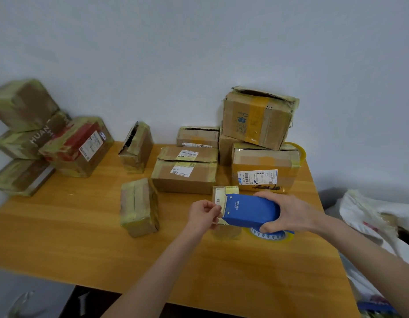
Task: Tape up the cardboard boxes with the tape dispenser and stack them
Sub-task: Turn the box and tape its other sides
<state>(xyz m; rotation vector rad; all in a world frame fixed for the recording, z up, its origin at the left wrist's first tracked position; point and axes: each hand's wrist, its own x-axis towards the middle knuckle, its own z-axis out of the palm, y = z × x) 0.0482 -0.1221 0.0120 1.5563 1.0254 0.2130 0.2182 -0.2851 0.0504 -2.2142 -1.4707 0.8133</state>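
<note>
My right hand [288, 213] grips the blue tape dispenser [249, 211] over a small cardboard box [225, 191] near the table's right front. The dispenser's tape roll [270, 236] shows beneath it. My left hand [203, 215] pinches the tape end at the box's left side, by the dispenser's mouth. Most of the small box is hidden under the dispenser. A taped box [139, 206] lies left of my hands. Behind stand a labelled flat box [185, 177], a labelled box [264, 169] and a larger box [258, 118] stacked on top.
A pile of taped boxes [49, 138] sits at the table's far left against the wall. A small upright box [137, 146] stands mid-table. A yellow tape roll [300, 150] peeks behind the right boxes. White bags [378, 221] lie off the wooden table's [84, 237] right edge.
</note>
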